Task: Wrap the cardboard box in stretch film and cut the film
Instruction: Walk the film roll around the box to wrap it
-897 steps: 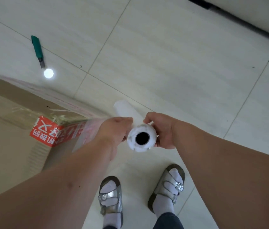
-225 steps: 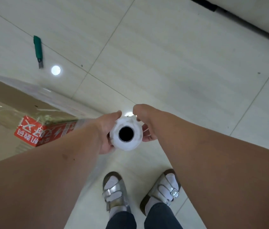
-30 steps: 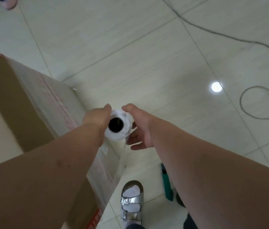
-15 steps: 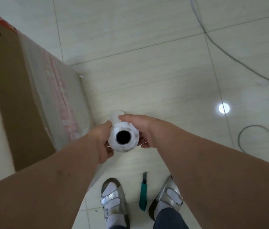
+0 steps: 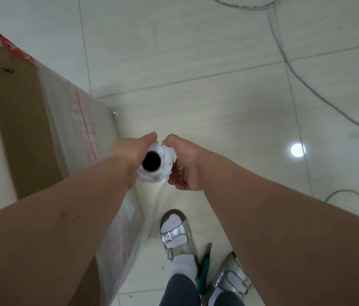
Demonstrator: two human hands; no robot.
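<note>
Head view: both my left hand (image 5: 130, 151) and right hand (image 5: 185, 166) clasp the film roll (image 5: 155, 165). Film already covers the cardboard box (image 5: 19, 120) side. Cutting remains; the knife (image 5: 205, 266) lies unused.

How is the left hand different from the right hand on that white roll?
The left hand wraps closely round the stretch film roll, while the right hand cups it more loosely, palm showing. The left hand is next to the cardboard box; the right hand is on the open floor side. Both are at the roll's top end, thumbs nearly meeting.
</note>
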